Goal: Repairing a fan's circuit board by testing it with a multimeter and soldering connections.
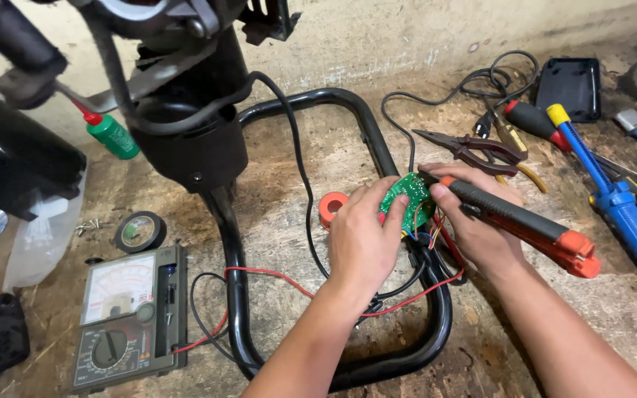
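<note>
My left hand (363,239) grips a small round green circuit board (407,197) with coloured wires hanging from its lower edge. My right hand (477,221) holds a black and orange utility knife (525,225), its front end resting against the board's right edge. Both hands sit over the black tubular frame (377,140) on the rough workbench. The knife's blade tip is hidden between my fingers and the board.
An analogue multimeter (130,320) with red and black leads lies at lower left, beside black tape (140,232) and an orange tape roll (331,208). Pliers (473,149), screwdrivers (536,121), a blue solder sucker (621,203) and a black cover (571,87) lie to the right. A black appliance body (189,140) stands behind.
</note>
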